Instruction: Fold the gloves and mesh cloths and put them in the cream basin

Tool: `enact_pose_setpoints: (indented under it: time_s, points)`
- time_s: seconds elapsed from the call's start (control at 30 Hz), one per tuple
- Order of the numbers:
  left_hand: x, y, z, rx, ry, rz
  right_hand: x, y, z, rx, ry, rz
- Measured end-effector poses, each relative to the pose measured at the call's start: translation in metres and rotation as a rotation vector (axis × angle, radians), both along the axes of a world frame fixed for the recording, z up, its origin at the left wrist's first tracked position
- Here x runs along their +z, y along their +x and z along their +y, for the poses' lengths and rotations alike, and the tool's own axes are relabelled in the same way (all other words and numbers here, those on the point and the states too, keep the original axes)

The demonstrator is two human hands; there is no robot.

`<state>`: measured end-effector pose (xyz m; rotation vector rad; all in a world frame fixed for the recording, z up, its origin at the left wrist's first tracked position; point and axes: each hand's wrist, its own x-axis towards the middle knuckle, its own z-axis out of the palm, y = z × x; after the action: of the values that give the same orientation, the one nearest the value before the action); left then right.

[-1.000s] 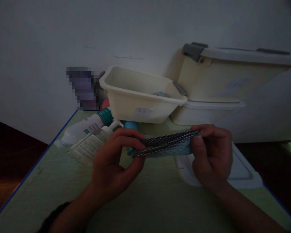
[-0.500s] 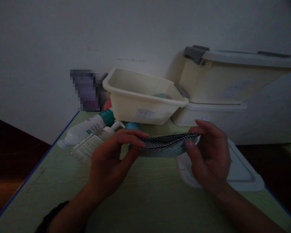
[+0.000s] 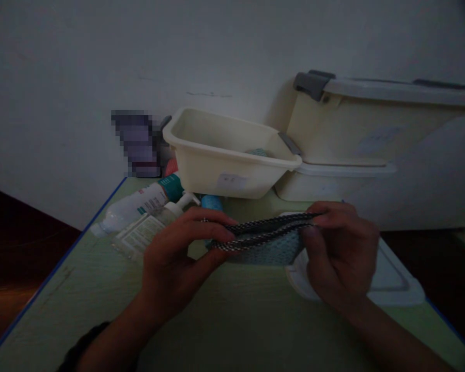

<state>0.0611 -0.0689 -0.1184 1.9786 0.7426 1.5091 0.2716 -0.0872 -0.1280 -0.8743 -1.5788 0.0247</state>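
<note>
Between both hands, above the table, I hold a light blue patterned fabric pouch (image 3: 269,253) with black-and-white braided edging. Its long opening faces up and gapes slightly. My left hand (image 3: 182,245) pinches the left end, thumb below and fingers over the edging. At the right end, my right hand (image 3: 343,248) grips the edging between thumb and fingers. Behind the pouch stands an open cream storage bin (image 3: 201,173), with a small bluish item (image 3: 258,152) partly visible inside it.
Left on the green table (image 3: 232,320) lie a white-and-green bottle (image 3: 134,206) and a clear pump bottle (image 3: 143,235). A blue item (image 3: 212,202) sits near the bin. Lidded bins (image 3: 341,129) are stacked at the right, and a pale lid (image 3: 395,276) lies beneath my right hand.
The pouch's opening has become wider and its patterned front shows more. My right hand has shifted slightly right, its fingers closing further over the edging. The bins and bottles stay put.
</note>
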Motion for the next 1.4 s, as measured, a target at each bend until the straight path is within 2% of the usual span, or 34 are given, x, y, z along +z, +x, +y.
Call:
enact_pose_setpoints:
  time_s: [0.2,0.33,0.5,0.6,0.77,0.93,1.1,1.23,1.4]
  points:
    - [0.004,0.0,-0.001,0.015,0.053,0.14,0.001,-0.002,-0.001,0.001,-0.05,0.063]
    - [0.001,0.001,0.0,0.006,0.035,0.11,0.001,-0.002,-0.003,0.077,-0.107,0.135]
    - [-0.002,0.0,0.001,-0.006,0.022,0.06,-0.002,0.001,-0.002,0.177,-0.282,0.312]
    - [-0.002,0.0,0.0,0.001,0.002,0.064,-0.003,0.002,-0.001,0.202,-0.331,0.367]
    - [-0.003,0.001,-0.001,0.029,-0.003,0.106,-0.004,0.003,-0.002,0.224,-0.327,0.353]
    - [0.001,-0.001,0.004,0.128,-0.042,0.288,-0.003,0.003,-0.002,0.168,-0.289,0.335]
    - [0.006,-0.007,0.012,0.141,0.112,0.451,0.0,0.0,-0.003,0.091,-0.231,0.289]
    - [0.007,-0.01,0.012,0.139,0.213,0.545,0.002,-0.002,-0.002,0.105,-0.21,0.286]
    - [0.004,-0.009,0.013,0.137,0.266,0.574,0.003,-0.002,-0.001,0.111,-0.216,0.273]
